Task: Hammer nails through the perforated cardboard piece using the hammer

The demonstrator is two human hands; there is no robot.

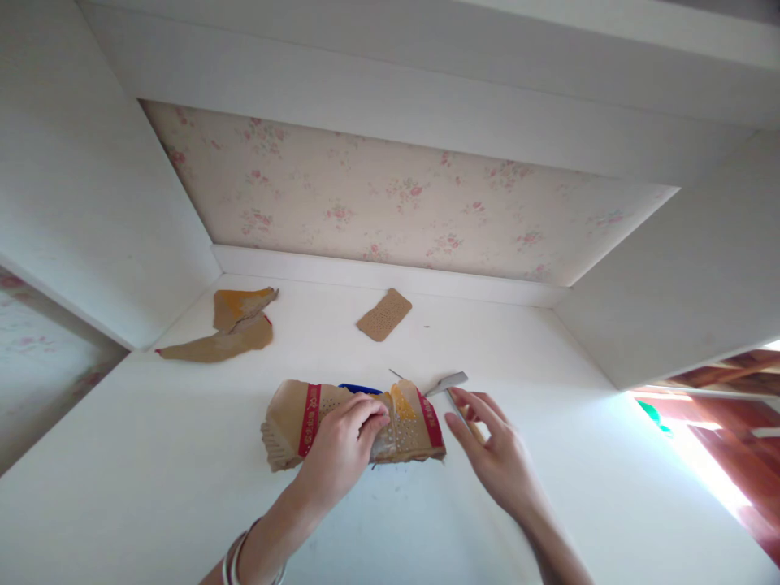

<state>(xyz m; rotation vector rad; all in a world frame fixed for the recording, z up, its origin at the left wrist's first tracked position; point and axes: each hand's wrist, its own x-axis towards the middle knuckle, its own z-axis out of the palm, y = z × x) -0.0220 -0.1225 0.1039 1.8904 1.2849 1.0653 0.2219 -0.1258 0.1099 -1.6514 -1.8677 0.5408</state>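
A folded, torn-edged piece of cardboard [283,422] lies on the white surface in front of me. It has red bands with pale lettering, many small punched holes and an orange patch. My left hand [350,426] rests over its middle with thumb and fingertips pinched together; what they hold, if anything, is too small to make out. At the cardboard's right end, my right hand [493,439] is closed around the light wooden handle of a small hammer [452,381]. The grey metal head points away from me, close to the red band.
Torn brown cardboard scraps [228,341] lie at the back left. Further back in the middle is a small hole-punched cardboard piece [385,315]. A blue object [359,388] shows behind the cardboard, near a thin dark sliver [396,374]. White panels [670,276] enclose the surface.
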